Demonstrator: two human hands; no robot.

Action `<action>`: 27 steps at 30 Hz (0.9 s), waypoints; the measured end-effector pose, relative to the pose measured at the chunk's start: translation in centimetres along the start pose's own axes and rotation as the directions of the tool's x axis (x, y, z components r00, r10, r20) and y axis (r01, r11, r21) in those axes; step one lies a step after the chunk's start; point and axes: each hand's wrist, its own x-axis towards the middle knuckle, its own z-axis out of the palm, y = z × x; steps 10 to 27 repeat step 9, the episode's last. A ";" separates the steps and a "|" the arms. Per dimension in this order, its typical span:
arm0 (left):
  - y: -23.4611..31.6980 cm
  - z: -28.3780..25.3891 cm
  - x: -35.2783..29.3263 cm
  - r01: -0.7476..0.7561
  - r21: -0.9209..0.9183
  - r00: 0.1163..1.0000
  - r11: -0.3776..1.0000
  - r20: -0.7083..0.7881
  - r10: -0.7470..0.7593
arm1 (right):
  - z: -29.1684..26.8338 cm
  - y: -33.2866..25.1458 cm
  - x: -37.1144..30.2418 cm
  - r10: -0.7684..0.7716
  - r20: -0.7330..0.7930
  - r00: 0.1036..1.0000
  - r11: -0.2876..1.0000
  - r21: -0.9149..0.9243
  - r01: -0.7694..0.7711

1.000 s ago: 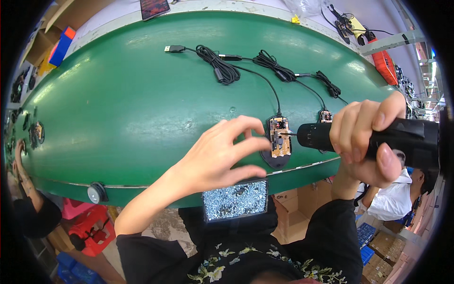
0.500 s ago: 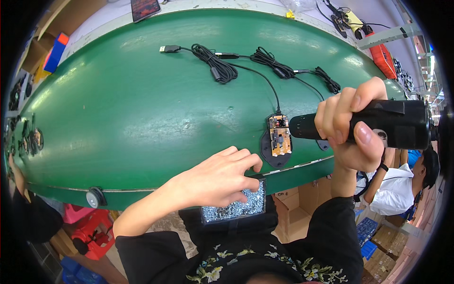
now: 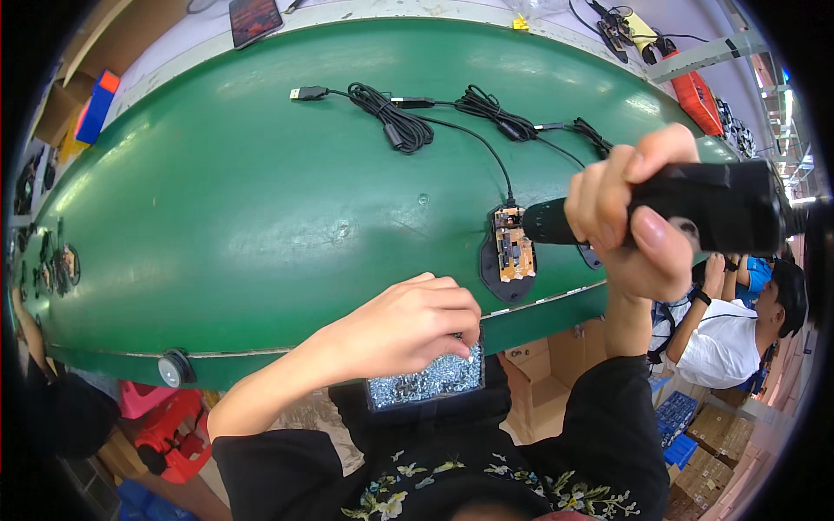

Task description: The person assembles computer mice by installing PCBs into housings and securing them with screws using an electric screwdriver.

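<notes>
My right hand [image 3: 638,213] is wrapped around a black electric screwdriver [image 3: 725,204], its tip end over the mouse base. Below that tip, a tan circuit board [image 3: 514,247] sits in an open black mouse base [image 3: 499,285] near the table's front edge. A black cable [image 3: 486,149] runs from it to a tied coil. My left hand [image 3: 426,317] is over a shallow tray of small shiny screws [image 3: 417,386] at my lap, fingertips drawn together. Whatever they pinch is too small to make out. A second mouse base [image 3: 591,255] is partly hidden behind my right hand.
Coiled black cables [image 3: 491,113] lie across the green table [image 3: 217,200]. Small electronic parts [image 3: 59,265] are at its far left. A phone [image 3: 254,22] lies on the back ledge; a red bin [image 3: 697,102] stands at the back right. Another person [image 3: 725,343] sits on the right.
My left fingers have closed from a spread pose into a pinch above the screws. My right hand and the electric screwdriver have shifted slightly left and up.
</notes>
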 end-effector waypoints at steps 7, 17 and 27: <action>0.3 -0.6 0.2 0.032 0.039 0.999 0.999 0.042 -0.034 | -0.8 -2.8 -0.5 -0.113 0.089 0.990 0.993 0.041 0.110; 0.2 -0.6 0.1 0.010 0.150 0.999 0.989 0.040 -0.017 | -0.8 -2.9 -0.5 -0.125 0.151 0.981 0.990 0.090 0.112; 0.2 -0.6 0.1 0.010 0.150 0.999 0.989 0.040 -0.017 | -0.8 -2.9 -0.5 -0.125 0.151 0.981 0.990 0.090 0.112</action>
